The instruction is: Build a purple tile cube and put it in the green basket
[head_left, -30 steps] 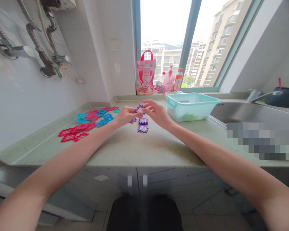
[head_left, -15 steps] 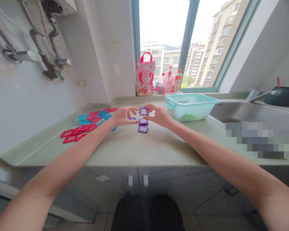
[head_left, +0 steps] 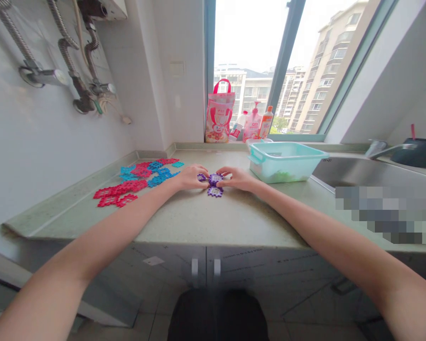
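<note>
Both hands low over the stone counter (head_left: 199, 215), arms reaching in from 7 and 5 o'clock; between them, roughly midway and at 12 o'clock from the chest, a tight group of purple plastic tiles; at its middle, the central purple tile (head_left: 215, 179); at that tile's 9 o'clock, just beside it, the small purple tile (head_left: 201, 177); at its 6 o'clock, touching or almost touching, the lower purple tile (head_left: 215, 192); group slightly longer along the 12-to-6 line than across, though no sharp long axis at this size; left hand (head_left: 192, 176) with left fingers (head_left: 205, 171) narrow and curled down toward the small purple tile, a firm hold or a light touch impossible to tell; right hand (head_left: 237, 178) with right fingers (head_left: 224, 172) narrow, tips at the 3 o'clock edge of the central purple tile, touching or just beside it, no hold clearly shown; neither hand plainly nearer the group, left hand closer to the small purple tile, right hand closer to the central purple tile; at 9 o'clock on the counter, loose red tiles (head_left: 119, 192) and blue tiles (head_left: 159, 177); at 2 o'clock, a pale green plastic tub (head_left: 284, 163); beyond it at 3 o'clock, a steel sink (head_left: 351, 173); at 12 o'clock on the windowsill, a pink bag (head_left: 219, 118) beside bottles (head_left: 255, 125).
</note>
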`<state>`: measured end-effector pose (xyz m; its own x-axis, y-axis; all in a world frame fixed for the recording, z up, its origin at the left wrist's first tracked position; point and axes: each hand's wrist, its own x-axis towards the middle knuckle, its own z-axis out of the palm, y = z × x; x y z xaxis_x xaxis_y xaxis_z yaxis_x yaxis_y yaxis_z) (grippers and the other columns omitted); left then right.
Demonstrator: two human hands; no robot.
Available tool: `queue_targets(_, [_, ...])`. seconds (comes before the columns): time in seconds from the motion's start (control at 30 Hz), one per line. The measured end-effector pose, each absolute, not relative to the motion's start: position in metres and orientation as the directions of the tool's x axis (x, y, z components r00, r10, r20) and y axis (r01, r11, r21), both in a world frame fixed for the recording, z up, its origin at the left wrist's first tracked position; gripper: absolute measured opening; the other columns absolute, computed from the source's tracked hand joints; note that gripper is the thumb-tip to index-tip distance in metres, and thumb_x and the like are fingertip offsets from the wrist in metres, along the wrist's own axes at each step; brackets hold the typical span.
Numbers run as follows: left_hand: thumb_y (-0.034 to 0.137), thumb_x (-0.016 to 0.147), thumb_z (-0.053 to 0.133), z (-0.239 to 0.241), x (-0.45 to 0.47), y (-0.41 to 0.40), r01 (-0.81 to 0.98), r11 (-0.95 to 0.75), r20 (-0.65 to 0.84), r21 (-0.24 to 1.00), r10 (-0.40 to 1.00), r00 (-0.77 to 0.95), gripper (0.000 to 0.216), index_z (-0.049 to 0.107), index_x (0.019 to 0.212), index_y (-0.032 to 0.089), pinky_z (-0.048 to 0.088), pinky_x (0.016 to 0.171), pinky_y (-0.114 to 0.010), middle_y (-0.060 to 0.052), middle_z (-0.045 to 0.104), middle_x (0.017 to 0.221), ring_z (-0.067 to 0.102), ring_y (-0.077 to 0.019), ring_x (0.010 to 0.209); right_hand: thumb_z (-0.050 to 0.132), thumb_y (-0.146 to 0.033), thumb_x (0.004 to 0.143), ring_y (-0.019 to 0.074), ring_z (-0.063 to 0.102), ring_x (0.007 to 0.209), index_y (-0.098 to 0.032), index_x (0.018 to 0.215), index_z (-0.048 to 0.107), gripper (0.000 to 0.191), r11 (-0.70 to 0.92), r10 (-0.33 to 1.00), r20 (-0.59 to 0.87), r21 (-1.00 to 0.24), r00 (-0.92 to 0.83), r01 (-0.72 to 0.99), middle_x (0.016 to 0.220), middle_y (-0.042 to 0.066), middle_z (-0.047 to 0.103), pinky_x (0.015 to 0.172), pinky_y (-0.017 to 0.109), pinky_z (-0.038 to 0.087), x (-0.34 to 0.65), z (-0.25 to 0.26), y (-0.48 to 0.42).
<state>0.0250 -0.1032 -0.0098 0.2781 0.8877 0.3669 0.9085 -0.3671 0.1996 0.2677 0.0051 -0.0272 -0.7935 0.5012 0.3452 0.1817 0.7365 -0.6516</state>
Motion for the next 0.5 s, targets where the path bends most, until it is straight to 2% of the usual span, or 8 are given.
queue_targets(0.1, [0.04, 0.081, 0.076, -0.009, 0.026, -0.104, 0.908, -0.362, 0.361, 0.21, 0.892, 0.272, 0.031, 0.085, 0.105, 0.022, 0.054, 0.103, -0.035, -0.008, 0.077, 0.123, 0.072, -0.0261, 0.112, 0.092, -0.045, 0.078, 0.0285, 0.071, 0.117, -0.021, 0.137, 0.071, 0.066, 0.697, 0.53, 0.29, -0.684, -0.797, 0.215, 0.133, 0.014, 0.074, 0.1, 0.043, 0.059, 0.272, -0.023, 0.008])
queue_targets(0.17, [0.041, 0.081, 0.076, -0.01, 0.025, -0.104, 0.905, -0.363, 0.356, 0.221, 0.894, 0.272, 0.031, 0.085, 0.104, 0.023, 0.054, 0.103, -0.034, -0.007, 0.078, 0.123, 0.072, -0.0257, 0.112, 0.09, -0.044, 0.08, 0.029, 0.071, 0.118, -0.02, 0.14, 0.07, 0.068, 0.676, 0.547, 0.258, -0.697, -0.796, 0.238, 0.135, 0.016, 0.073, 0.1, 0.043, 0.06, 0.277, -0.019, 0.011])
queue_targets(0.37, [0.044, 0.082, 0.075, -0.011, 0.023, -0.1, 0.893, -0.36, 0.332, 0.271, 0.906, 0.264, 0.033, 0.084, 0.104, 0.022, 0.054, 0.094, -0.031, -0.007, 0.079, 0.118, 0.073, -0.0244, 0.105, 0.081, -0.043, 0.087, 0.0277, 0.073, 0.107, -0.015, 0.121, 0.08, 0.044, 0.734, 0.488, 0.217, -0.626, -0.845, 0.263, 0.118, 0.013, 0.08, 0.098, 0.041, 0.057, 0.286, -0.01, 0.014])
queue_targets(0.5, [0.043, 0.082, 0.073, -0.012, 0.023, -0.099, 0.886, -0.363, 0.318, 0.289, 0.909, 0.269, 0.032, 0.083, 0.105, 0.021, 0.054, 0.091, -0.03, -0.007, 0.079, 0.117, 0.073, -0.024, 0.104, 0.074, -0.043, 0.092, 0.025, 0.073, 0.107, -0.017, 0.123, 0.08, 0.041, 0.764, 0.426, 0.23, -0.61, -0.875, 0.212, 0.117, 0.01, 0.081, 0.095, 0.037, 0.057, 0.285, -0.01, 0.013])
